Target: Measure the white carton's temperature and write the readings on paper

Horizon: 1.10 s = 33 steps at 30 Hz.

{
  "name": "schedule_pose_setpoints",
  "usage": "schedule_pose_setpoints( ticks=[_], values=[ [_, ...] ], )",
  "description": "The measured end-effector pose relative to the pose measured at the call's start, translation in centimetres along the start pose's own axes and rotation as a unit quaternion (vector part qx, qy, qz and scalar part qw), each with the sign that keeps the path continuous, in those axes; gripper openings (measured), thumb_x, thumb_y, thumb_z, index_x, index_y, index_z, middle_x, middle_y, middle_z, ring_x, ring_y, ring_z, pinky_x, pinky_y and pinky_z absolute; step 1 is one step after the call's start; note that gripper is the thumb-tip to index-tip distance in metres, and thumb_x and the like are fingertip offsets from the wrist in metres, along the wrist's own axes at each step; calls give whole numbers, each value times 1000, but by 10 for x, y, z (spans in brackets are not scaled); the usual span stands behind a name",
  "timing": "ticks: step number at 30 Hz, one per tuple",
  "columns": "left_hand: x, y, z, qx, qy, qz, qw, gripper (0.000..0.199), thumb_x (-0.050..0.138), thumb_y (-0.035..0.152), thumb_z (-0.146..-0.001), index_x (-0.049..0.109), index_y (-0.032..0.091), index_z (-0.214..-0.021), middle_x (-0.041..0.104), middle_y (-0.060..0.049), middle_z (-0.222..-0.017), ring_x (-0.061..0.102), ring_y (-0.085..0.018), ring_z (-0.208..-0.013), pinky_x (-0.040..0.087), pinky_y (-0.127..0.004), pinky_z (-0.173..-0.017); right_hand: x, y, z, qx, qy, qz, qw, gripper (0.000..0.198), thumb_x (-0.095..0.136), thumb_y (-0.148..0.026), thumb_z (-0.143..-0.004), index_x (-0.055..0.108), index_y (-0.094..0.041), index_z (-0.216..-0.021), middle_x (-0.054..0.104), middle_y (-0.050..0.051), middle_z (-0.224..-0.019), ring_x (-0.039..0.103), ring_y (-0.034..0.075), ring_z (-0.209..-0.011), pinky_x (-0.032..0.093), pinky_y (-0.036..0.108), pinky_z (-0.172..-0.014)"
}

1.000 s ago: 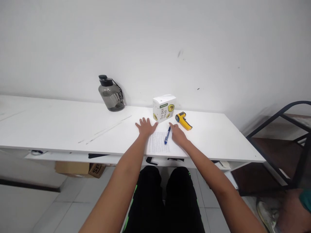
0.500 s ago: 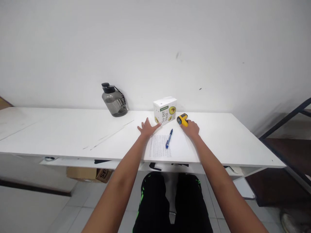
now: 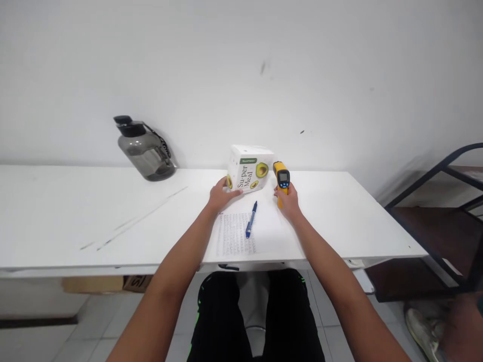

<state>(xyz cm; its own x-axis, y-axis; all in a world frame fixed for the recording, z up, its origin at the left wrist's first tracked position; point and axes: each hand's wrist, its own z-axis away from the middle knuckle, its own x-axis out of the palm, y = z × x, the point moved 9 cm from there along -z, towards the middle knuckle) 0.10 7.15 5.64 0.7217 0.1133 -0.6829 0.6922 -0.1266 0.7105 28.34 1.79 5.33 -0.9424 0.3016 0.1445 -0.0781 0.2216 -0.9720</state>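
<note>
My left hand grips the lower left corner of a white "Su-per Meal" box with avocado pictures. Its thumb lies along the front and its fingers go round the left side. In my right hand is a yellow and black infrared thermometer, held upright by its handle just right of the box. The thermometer's small screen and blue buttons face me. Between my forearms, a blue pen rests on a sheet of paper covered with handwriting on its left part.
A large grey water bottle with a black lid stands at the back left of the white table, near the wall. A dark metal frame is at the right. Below the table lies a cardboard box. Another person's shoe shows at lower right.
My left hand has closed from a spread position onto the box. My right hand has raised the thermometer from lying on the table to upright. The view has shifted to the right.
</note>
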Motion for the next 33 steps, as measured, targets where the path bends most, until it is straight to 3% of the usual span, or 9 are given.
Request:
schedule_pose_setpoints(
  ticks=[4, 11, 17, 33],
  values=[
    [1, 10, 3, 50, -19, 152, 987, 75, 77, 51, -72, 58, 23, -139, 67, -5, -138, 62, -26, -127, 49, -38, -108, 10, -5, 11, 16, -22, 41, 999, 40, 76, -48, -61, 55, -24, -85, 56, -5, -71, 50, 13, -61, 49, 30, -61],
    [1, 19, 9, 37, -77, 226, 970, 77, 84, 46, -65, 64, 26, -136, 69, -4, -136, 63, -29, -127, 49, -42, -112, 9, -11, 17, -3, -40, 136, 990, 45, 77, -56, -65, 65, -20, -89, 61, -1, -72, 54, 16, -66, 49, 32, -64],
    [8, 10, 5, 26, -102, 251, 962, 73, 89, 53, -61, 71, 26, -127, 74, -7, -126, 65, -34, -123, 47, -52, -111, 8, -14, 16, -50, -51, 221, 973, 40, 75, -48, -69, 71, -22, -99, 70, 1, -82, 61, 20, -79, 51, 34, -75],
    [7, 11, 5, 40, -98, 256, 961, 71, 90, 47, -62, 70, 27, -128, 74, -5, -127, 65, -32, -123, 47, -50, -112, 11, -18, 17, -44, -44, 231, 971, 39, 73, -49, -68, 70, -20, -93, 71, 3, -81, 62, 21, -78, 50, 34, -74]
  ],
)
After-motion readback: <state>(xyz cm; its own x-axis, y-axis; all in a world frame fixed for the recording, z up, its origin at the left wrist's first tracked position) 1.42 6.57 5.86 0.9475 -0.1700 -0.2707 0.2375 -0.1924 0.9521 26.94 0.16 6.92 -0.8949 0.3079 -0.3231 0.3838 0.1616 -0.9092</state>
